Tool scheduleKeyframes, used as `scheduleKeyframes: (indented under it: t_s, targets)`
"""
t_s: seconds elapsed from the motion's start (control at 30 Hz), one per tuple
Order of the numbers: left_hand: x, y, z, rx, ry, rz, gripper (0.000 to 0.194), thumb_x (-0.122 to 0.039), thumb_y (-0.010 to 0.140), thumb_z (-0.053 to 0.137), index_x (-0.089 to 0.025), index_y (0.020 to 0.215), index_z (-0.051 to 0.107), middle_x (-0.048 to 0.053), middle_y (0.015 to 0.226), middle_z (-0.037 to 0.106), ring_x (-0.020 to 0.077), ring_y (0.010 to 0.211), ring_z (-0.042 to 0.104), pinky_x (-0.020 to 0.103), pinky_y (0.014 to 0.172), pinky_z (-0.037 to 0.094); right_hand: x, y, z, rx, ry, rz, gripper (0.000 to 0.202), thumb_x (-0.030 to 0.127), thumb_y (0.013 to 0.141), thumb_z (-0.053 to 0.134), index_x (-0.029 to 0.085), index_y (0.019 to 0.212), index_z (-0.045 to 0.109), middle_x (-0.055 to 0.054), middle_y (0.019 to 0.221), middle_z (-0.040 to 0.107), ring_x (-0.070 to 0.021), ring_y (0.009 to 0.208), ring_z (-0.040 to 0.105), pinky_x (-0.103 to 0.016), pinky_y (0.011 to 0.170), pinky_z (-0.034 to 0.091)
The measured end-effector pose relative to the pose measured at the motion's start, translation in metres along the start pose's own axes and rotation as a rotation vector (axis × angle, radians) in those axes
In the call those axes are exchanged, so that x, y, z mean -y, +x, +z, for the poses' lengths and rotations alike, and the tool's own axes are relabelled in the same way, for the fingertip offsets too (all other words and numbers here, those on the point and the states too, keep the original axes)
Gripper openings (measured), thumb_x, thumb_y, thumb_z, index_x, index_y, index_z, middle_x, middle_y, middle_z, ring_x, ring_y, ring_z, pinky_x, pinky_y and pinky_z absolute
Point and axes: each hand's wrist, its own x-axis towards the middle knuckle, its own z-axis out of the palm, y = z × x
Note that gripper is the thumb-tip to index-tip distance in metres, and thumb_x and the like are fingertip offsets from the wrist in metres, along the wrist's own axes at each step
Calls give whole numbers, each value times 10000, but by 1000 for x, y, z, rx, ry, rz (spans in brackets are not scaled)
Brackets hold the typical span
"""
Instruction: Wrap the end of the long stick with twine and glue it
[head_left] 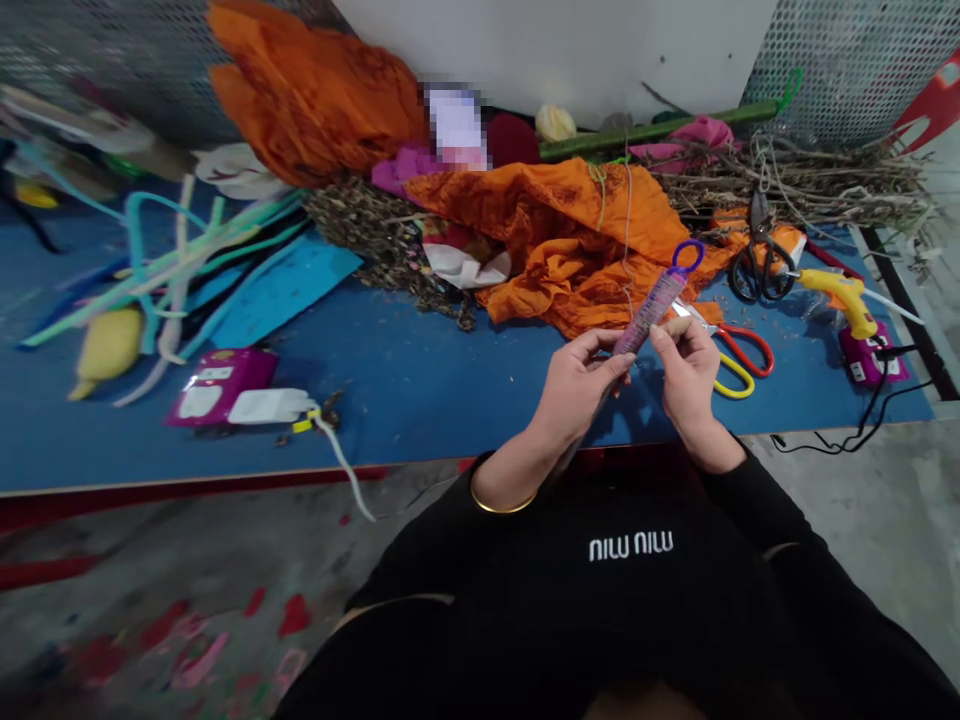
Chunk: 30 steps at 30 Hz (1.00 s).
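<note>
My left hand is closed around a purple-wrapped stick that tilts up and away to the right. A dark purple loop stands out at its upper end, and its lower part runs under my palm. My right hand is closed in a pinch right beside the stick's middle; whatever is between its thumb and fingers is hidden. Close behind my right hand lie scissors with one red and one yellow handle. Crumpled orange cloth is heaped just beyond the stick.
Dark-handled shears and a yellow glue gun lie at the right, by a purple power box. Dried stems are piled behind. Leftward are another purple box, a yellow banana-shaped item and pale green strips.
</note>
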Motion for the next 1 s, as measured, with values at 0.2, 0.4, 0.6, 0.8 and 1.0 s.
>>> scheduleKeyframes:
  t_s: [0.2, 0.4, 0.6, 0.8, 1.0]
  targets:
    - [-10, -6, -6, 4, -48, -6, 381, -348, 654, 885, -160, 919, 687, -35, 633, 635, 90, 526, 566, 203, 467, 440, 4, -9, -14, -41, -264, -85, 201, 307, 869, 709, 207, 731, 603, 47, 698, 578, -107, 677, 515, -282, 691, 447]
    - [-13, -13, -5, -29, 97, 68, 355, -320, 702, 829, -156, 983, 687, -19, 718, 673, 97, 560, 594, 209, 503, 465, 17, -7, -5, 24, 94, 100, 418, 382, 768, 830, 253, 1111, 629, 8, 931, 707, -146, 878, 677, -316, 844, 571]
    - [-3, -18, -3, -112, 318, 196, 277, -297, 761, 798, -176, 995, 711, 13, 839, 711, 123, 662, 621, 235, 602, 487, 32, -2, 13, 83, 187, 212, 452, 377, 709, 868, 237, 1053, 611, 36, 825, 710, -130, 770, 677, -283, 750, 588]
    - [5, -19, -3, -157, 497, 346, 232, -219, 809, 751, -188, 1038, 735, 53, 981, 744, 185, 907, 675, 260, 737, 508, 31, -5, 16, 7, 210, 209, 369, 285, 693, 856, 222, 971, 622, 43, 787, 707, -113, 720, 658, -264, 722, 576]
    - [10, -17, -7, -113, 452, 348, 288, -293, 832, 747, -160, 1086, 736, 74, 997, 751, 164, 819, 667, 251, 677, 510, 31, -3, 11, 41, 228, 211, 305, 282, 710, 849, 206, 901, 623, 90, 671, 544, -73, 653, 530, -223, 680, 521]
